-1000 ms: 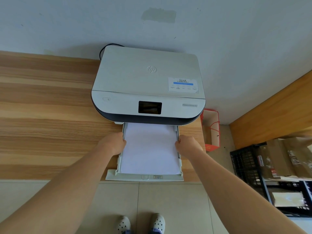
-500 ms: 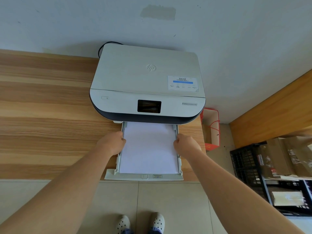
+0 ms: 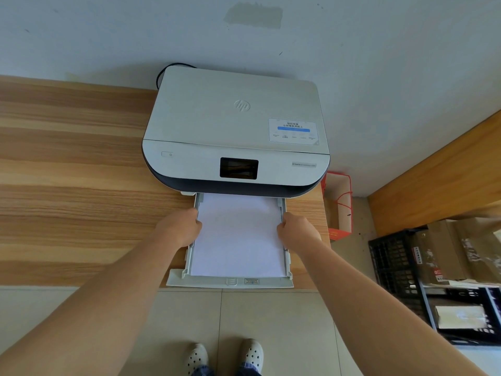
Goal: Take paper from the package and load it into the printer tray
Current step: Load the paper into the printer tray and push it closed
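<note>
Both hands, left [image 3: 181, 228] and right [image 3: 297, 231], grip the tray [image 3: 230, 282] sides; its long axis points into the printer [image 3: 235, 131], away from the counter [image 3: 76, 185] front edge.

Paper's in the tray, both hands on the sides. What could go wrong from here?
1. The tray is pulled well out and its front lip overhangs the desk edge; a downward press could strain it.
2. The left hand and right hand sit on opposite edges of the paper stack; uneven pressure may skew or buckle the sheets.
3. Fingers at the rails could get pinched if the tray slides into the printer.
</note>
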Available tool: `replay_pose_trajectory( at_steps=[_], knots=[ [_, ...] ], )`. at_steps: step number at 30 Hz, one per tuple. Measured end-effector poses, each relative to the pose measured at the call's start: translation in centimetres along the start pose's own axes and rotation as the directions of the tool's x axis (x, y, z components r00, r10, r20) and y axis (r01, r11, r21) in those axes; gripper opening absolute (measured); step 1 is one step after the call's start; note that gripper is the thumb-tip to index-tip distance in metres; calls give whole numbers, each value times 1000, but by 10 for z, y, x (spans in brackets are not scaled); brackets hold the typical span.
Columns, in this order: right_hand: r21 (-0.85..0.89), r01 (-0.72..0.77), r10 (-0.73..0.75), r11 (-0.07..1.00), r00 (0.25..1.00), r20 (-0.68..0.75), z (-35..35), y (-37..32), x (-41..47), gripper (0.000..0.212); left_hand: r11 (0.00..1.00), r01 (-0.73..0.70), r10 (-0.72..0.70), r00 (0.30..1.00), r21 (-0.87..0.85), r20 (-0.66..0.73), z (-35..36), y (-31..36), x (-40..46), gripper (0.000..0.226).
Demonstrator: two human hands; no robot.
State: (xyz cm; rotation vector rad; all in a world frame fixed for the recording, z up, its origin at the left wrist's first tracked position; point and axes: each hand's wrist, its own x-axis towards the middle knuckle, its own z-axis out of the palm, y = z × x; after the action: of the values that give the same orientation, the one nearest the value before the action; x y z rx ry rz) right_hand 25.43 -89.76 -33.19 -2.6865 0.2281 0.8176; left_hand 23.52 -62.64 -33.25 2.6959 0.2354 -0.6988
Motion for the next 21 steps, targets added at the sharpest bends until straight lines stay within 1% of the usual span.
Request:
replay_pose_trajectory(
  at_steps=[4, 6, 9, 12, 14, 15, 17, 18, 19, 21],
  knots=[
    [-47, -11, 11, 999, 1000, -6, 2, -3, -1, 29, 1000, 9, -8, 1000, -12, 11, 2, 0, 1, 18],
    [-112, -7, 8, 994, 1000, 9, 1, -5, -3, 30, 1000, 10, -10, 1000, -9, 19, 1, 1, 1, 17],
    [-244, 57, -49, 968, 998, 38, -1, -7, -8, 32, 1000, -6, 6, 1000, 5, 20, 1, 0, -1, 17],
    [-260, 64, -72, 963, 997, -23, -4, -4, -13, 31, 999, -33, 32, 999, 20, 18, -1, 0, -7, 22],
    [-265, 76, -95, 961, 994, -59, -5, -3, -16, 37, 998, -48, 48, 999, 27, 1, -3, 2, -15, 20],
    [-264, 87, -112, 961, 990, -81, -4, -1, -18, 39, 997, -62, 63, 998, 36, -30, -5, 2, -20, 21],
    [-255, 140, -179, 957, 974, -137, -1, 2, -27, 42, 988, -132, 141, 983, 79, -117, -6, 1, -30, 26],
    [-259, 195, -241, 946, 957, -159, 1, 5, -33, 43, 976, -189, 204, 968, 110, -145, -5, -1, -35, 31],
    [-264, 262, -311, 928, 936, -165, 5, 8, -38, 45, 957, -253, 272, 951, 141, -147, -1, -3, -39, 37],
    [-265, 396, -439, 879, 889, -132, 14, 14, -53, 53, 906, -381, 402, 911, 186, -95, 9, -7, -51, 54]
  ],
)
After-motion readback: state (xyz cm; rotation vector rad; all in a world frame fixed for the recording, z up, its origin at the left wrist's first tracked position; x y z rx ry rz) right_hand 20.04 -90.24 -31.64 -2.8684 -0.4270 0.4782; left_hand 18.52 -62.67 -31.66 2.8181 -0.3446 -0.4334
